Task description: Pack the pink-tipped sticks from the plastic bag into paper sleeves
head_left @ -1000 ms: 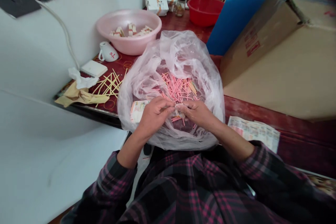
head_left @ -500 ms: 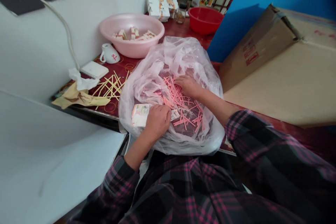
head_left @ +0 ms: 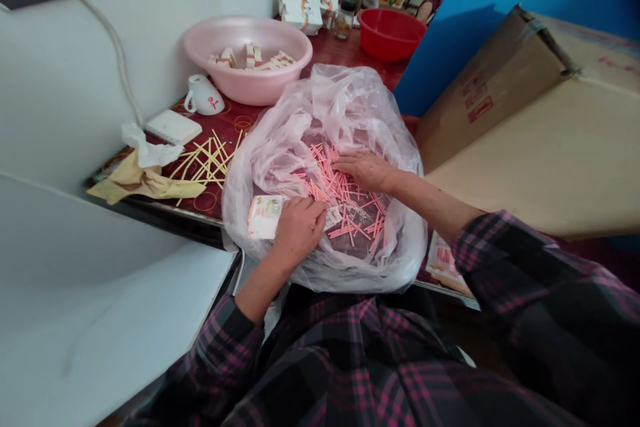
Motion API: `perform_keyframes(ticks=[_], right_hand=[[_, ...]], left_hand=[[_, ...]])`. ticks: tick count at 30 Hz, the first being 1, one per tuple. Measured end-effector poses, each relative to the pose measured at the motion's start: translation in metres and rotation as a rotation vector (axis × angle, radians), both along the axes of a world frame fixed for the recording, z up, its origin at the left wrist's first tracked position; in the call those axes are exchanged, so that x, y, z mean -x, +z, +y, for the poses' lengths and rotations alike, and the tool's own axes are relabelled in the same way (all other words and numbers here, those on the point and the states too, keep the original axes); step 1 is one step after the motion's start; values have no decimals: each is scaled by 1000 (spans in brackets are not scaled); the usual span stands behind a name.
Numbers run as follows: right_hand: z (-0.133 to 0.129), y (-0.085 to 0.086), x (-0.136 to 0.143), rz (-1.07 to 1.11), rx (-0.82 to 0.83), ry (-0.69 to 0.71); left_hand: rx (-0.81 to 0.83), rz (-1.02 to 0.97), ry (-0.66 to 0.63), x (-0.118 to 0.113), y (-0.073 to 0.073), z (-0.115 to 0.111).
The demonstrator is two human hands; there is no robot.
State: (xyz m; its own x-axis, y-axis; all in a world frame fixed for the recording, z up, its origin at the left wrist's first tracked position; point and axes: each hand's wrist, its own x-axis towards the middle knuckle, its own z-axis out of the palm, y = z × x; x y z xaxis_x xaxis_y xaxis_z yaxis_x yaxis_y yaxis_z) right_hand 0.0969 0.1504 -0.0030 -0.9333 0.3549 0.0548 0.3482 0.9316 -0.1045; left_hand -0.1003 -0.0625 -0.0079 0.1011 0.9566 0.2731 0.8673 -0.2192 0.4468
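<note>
At the far left of the dark-red tabletop (head_left: 235,121), a creased, yellowish-brown paper scrap (head_left: 145,183) lies under a crumpled, thin white tissue (head_left: 155,152); beside it, slender, straight, pale-yellow sticks (head_left: 207,159) cross in a loose heap; behind them stand a glossy white handled mug (head_left: 204,95) and a smooth, round, pale-pink plastic basin (head_left: 245,83); next comes a wrinkled, translucent plastic bag (head_left: 350,90), its walls spread in soft folds around a flat, white printed packet (head_left: 264,215); the left hand (head_left: 300,227) rests over the packet's right side, fingers curled, whether grasping anything I cannot tell; further right, inside the bag, short, thin pink sticks (head_left: 354,228) lie tangled; the right hand (head_left: 364,170) reaches flat across them, fingers extended and unclenched, touching the pile; rightmost stands a large, angular, brown cardboard box (head_left: 540,147).
</note>
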Motion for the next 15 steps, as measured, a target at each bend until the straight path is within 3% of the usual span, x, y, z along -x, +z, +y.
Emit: perform_keyframes(ticks=[15], right_hand=[[10,-3,-9,0,-2,86]], left_hand=[[-21,-3,5,1,1,0]])
